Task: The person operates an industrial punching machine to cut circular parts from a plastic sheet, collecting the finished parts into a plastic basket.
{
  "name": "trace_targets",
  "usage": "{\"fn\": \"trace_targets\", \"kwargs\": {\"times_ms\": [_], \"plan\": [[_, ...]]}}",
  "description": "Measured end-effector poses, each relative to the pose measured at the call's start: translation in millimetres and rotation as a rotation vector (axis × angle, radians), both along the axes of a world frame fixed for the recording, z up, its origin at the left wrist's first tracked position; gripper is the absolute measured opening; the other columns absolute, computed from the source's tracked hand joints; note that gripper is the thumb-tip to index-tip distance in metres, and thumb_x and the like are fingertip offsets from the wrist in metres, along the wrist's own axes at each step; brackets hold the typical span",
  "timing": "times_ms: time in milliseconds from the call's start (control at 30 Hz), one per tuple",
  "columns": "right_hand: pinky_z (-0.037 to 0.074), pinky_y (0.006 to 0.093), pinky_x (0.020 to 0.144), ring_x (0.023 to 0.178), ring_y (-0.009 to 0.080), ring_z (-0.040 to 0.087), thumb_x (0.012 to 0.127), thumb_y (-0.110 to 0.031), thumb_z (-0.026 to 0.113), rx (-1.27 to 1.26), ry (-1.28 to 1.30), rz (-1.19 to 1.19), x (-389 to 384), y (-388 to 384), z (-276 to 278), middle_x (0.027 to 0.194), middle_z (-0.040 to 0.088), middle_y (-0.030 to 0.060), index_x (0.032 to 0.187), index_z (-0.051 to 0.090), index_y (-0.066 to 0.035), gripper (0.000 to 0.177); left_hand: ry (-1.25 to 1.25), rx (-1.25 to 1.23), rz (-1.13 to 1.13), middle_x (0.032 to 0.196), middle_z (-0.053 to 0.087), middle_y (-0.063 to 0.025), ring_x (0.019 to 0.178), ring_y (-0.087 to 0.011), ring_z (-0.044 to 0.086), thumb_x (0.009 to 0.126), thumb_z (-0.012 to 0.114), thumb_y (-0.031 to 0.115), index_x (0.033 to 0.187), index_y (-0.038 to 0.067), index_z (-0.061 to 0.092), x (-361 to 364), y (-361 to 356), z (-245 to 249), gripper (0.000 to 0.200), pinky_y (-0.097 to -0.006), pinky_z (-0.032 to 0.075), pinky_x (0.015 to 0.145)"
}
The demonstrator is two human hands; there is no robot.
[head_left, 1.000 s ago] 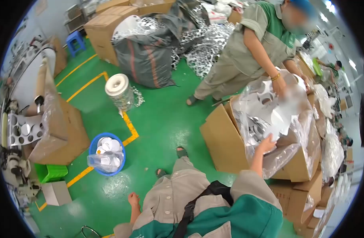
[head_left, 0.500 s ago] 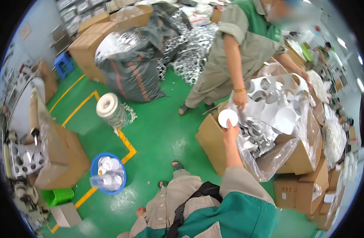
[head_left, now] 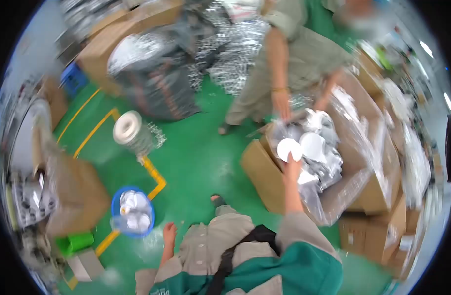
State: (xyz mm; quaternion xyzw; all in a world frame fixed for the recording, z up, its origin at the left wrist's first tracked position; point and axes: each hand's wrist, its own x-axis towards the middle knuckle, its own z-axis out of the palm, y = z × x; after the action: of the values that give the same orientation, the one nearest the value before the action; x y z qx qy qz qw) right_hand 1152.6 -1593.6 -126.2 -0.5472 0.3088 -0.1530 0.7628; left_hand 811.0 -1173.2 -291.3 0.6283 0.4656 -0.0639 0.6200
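Disc point(head_left: 289, 149) still held (right grip point(head_left: 293, 168)), scrap point(head_left: 330, 168) lower

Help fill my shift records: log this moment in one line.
right hand: holding white round disc; left hand: nothing visible held; location: at open brown cardboard box

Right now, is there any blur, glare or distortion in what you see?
Head view: blur softens a co-worker's hand and the striped grey sack; head view: ceiling lights glare white, and the white disc in the right hand shows little detail; head view: wide-angle distortion curves the edges toward black corners.
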Motion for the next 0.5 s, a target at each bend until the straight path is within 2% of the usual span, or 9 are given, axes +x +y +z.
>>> {"fn": "trace_targets", "kwargs": {"times_ms": [33, 67, 100, 167, 267, 367, 400, 467, 500], "plan": [[0.050, 0.0378, 0.079, 0.100, 0.0241, 0.054, 0.082, -0.013, 0.059, 0.019, 0.024, 0.136, -0.9, -1.4, -12.7, 0.111, 0.053, 0.0129, 0.119, 0.040, 0.001, 0.044, -0.009, 0.087, -0.013, 0.092, 0.061, -0.0103, 0.081, -0.0185, 0.058, 0.080, 0.055, 0.021, 0.104, 0.001, 0.057, -12.3, -6.1, 0.2, 0.031, -0.0282, 0.046, 0.067], [0.051, 0.0379, 0.080, 0.098, 0.0244, 0.056, 0.081, -0.010, 0.059, -0.073, 0.008, 0.331, 7.6, -7.2, -64.9, 0.111, 0.053, 0.0116, 0.120, 0.040, 0.001, 0.044, 0.005, 0.131, -0.038, 0.092, 0.062, -0.0123, 0.082, -0.0198, 0.059, 0.079, 0.055, 0.021, 0.102, 0.000, 0.058, -11.7, -15.6, 21.9, 0.031, -0.0290, 0.046, 0.070], [0.051, 0.0326, 0.075, 0.094, 0.0221, 0.057, 0.080, -0.010, 0.060, 0.046, 0.001, 0.474, 0.8, 25.5, -72.0, 0.109, 0.055, 0.0099, 0.118, 0.044, 0.000, 0.042, 0.027, 0.171, -0.052, 0.092, 0.063, -0.0143, 0.084, -0.0211, 0.060, 0.078, 0.055, 0.020, 0.100, -0.001, 0.059, -15.6, -17.6, 42.4, 0.031, -0.0298, 0.046, 0.072], [0.045, 0.0230, 0.061, 0.083, 0.0121, 0.056, 0.079, -0.015, 0.064, -0.133, 0.333, 0.753, -30.1, 116.6, -38.4, 0.100, 0.058, 0.0050, 0.112, 0.052, -0.005, 0.037, 0.108, 0.283, -0.053, 0.094, 0.063, -0.0158, 0.088, -0.0243, 0.060, 0.077, 0.055, 0.020, 0.100, 0.000, 0.059, -64.5, -9.4, -15.2, 0.030, -0.0320, 0.046, 0.078], [0.040, 0.0222, 0.050, 0.061, 0.0082, 0.052, 0.076, -0.018, 0.068, -0.419, 0.221, 1.359, -86.6, 242.4, -39.1, 0.075, 0.059, 0.0023, 0.092, 0.058, -0.004, 0.024, 0.198, 0.250, 0.267, 0.096, 0.063, -0.0157, 0.092, -0.0271, 0.060, 0.077, 0.055, 0.022, 0.098, 0.002, 0.060, -102.7, -7.2, 21.7, 0.030, -0.0337, 0.045, 0.082], [0.036, 0.0229, 0.041, 0.051, 0.0078, 0.048, 0.077, -0.025, 0.066, -0.668, 0.150, 1.832, -160.5, 343.2, -55.6, 0.068, 0.058, 0.0031, 0.091, 0.058, -0.001, 0.028, 0.094, 0.306, 0.445, 0.096, 0.063, -0.0159, 0.090, -0.0263, 0.060, 0.077, 0.054, 0.022, 0.096, 0.003, 0.061, -195.4, 12.4, -25.2, 0.028, -0.0332, 0.046, 0.081], [0.036, 0.0234, 0.042, 0.053, 0.0084, 0.049, 0.078, -0.026, 0.064, -0.600, 0.215, 1.881, -191.5, 376.7, -57.5, 0.070, 0.058, 0.0041, 0.092, 0.058, 0.000, 0.030, 0.110, 0.316, 0.538, 0.096, 0.063, -0.0168, 0.090, -0.0265, 0.060, 0.078, 0.053, 0.021, 0.097, 0.003, 0.061, -226.5, 15.5, -14.3, 0.028, -0.0332, 0.046, 0.080], [0.036, 0.0242, 0.042, 0.058, 0.0106, 0.054, 0.079, -0.027, 0.063, -0.641, -0.095, 1.909, -230.2, 431.7, -110.5, 0.073, 0.060, 0.0049, 0.093, 0.058, -0.001, 0.030, 0.259, 0.305, 0.641, 0.094, 0.063, -0.0164, 0.088, -0.0248, 0.061, 0.078, 0.052, 0.019, 0.098, 0.002, 0.061, -299.3, 19.9, -17.9, 0.028, -0.0328, 0.046, 0.079], [0.040, 0.0257, 0.043, 0.063, 0.0131, 0.058, 0.079, -0.027, 0.062, -0.764, -0.200, 1.952, -246.7, 461.3, -133.0, 0.075, 0.061, 0.0066, 0.096, 0.058, -0.001, 0.031, 0.269, 0.268, 0.800, 0.092, 0.063, -0.0163, 0.086, -0.0241, 0.061, 0.077, 0.052, 0.019, 0.097, 0.001, 0.061, -342.1, 4.4, -27.4, 0.028, -0.0326, 0.047, 0.078]]}}
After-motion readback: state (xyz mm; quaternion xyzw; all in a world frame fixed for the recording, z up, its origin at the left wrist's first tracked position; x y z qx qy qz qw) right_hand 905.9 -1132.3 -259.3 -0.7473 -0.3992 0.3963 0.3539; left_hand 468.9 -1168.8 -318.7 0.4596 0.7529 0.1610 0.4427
